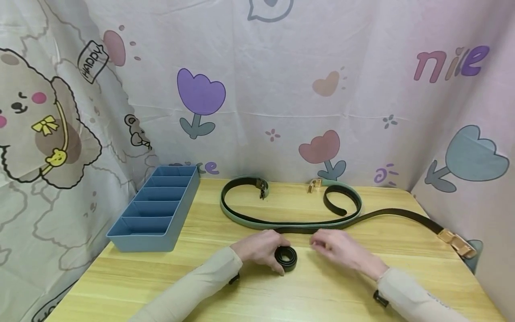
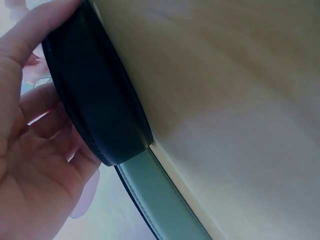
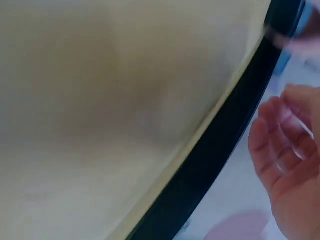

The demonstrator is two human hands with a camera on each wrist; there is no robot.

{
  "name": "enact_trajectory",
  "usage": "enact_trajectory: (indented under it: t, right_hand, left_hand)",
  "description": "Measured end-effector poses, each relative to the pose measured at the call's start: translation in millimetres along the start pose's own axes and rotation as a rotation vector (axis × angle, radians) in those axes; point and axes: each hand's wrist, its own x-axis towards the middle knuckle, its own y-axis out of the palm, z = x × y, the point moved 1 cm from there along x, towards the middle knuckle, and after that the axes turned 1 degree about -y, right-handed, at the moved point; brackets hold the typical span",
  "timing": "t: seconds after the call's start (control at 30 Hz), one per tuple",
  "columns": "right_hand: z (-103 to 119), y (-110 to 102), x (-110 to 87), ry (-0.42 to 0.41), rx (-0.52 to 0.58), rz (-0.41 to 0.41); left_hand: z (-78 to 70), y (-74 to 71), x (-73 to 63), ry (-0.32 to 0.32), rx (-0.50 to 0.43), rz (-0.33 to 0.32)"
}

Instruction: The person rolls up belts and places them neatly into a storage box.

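Observation:
A tightly rolled black belt (image 1: 286,258) stands on the wooden table, its coil facing up. My left hand (image 1: 261,250) holds it from the left, thumb at the near side and fingers at the far side. The left wrist view shows the thumb against the smooth outer band of the coil (image 2: 95,90). My right hand (image 1: 342,250) is a little to the right, fingers loosely bent, holding nothing. Behind both hands runs a black strap (image 1: 386,212) with a gold buckle (image 1: 456,243) at its right end. Whether it joins the coil is hidden by the left hand.
A blue organizer box (image 1: 173,232) with several compartments stands at the back left. Behind the hands lies a green-and-black belt (image 1: 241,218), bent in loops, with a dark buckle (image 1: 263,188) and a gold buckle (image 1: 315,184) near it. A printed curtain (image 1: 257,103) hangs behind the table.

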Motion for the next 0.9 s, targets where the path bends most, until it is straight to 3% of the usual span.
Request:
enact_trajectory:
  t: [0.1, 0.23, 0.47, 0.6, 0.77, 0.9]
  right_hand:
    - [23.8, 12.2, 6.8, -0.086, 0.046, 0.085]
    - [42.1, 22.9, 16.3, -0.172, 0.027, 0.167]
    - [47.7, 27.1, 27.7, -0.254, 0.047, 0.206]
    - [45.9, 22.6, 29.7, -0.296, 0.031, 0.205]
    - [46.6, 21.7, 31.7, -0.293, 0.01, 0.24]
    - [51.3, 24.6, 33.3, -0.23, -0.014, 0.245]
  left_hand:
    - [-2.4, -0.6, -0.1, -0.017, 0.061, -0.001]
    - [-5.7, -0.1, -0.5, -0.04, 0.117, 0.004]
    - [-7.7, 2.5, -4.9, -0.015, 0.142, -0.001]
    - [-5.4, -2.1, -5.7, 0.014, 0.13, 0.035]
    - [-1.5, -5.7, -5.2, 0.013, 0.069, 0.076]
    - [-1.2, -4.3, -3.9, 0.009, 0.046, 0.042]
